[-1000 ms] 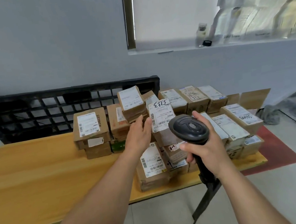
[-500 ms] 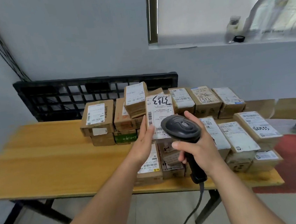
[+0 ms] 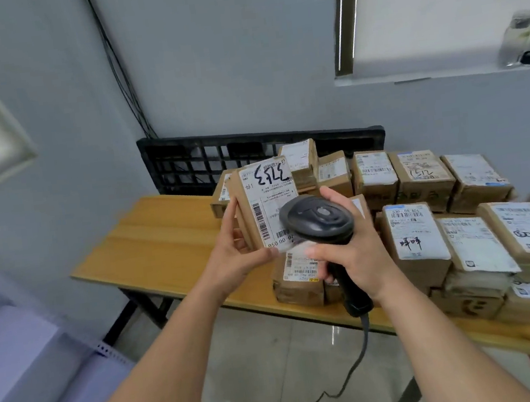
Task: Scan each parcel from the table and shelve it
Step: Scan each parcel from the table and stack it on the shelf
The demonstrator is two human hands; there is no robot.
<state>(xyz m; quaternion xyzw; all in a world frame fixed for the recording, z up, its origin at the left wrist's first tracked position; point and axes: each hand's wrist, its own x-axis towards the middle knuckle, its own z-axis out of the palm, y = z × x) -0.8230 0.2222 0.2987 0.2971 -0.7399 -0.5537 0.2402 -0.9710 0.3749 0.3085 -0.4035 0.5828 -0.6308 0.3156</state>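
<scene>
A brown cardboard parcel with a white label and black handwritten digits is lifted above the wooden table. My left hand grips it by its left and lower edges, label facing me. A black corded barcode scanner is held by its handle in my right hand, its head right over the lower part of the label and covering it. Several more labelled cardboard parcels lie stacked on the table's right half.
A black plastic pallet leans against the wall behind the table. The scanner's cable hangs to the tiled floor. A pale shelf or cabinet edge is at lower left. A window sill at upper right carries a bottle.
My left hand has lifted the parcel off the pile and drawn it toward me and leftward. The scanner stays over its label. My head has turned left, bringing the pale cabinet into view.
</scene>
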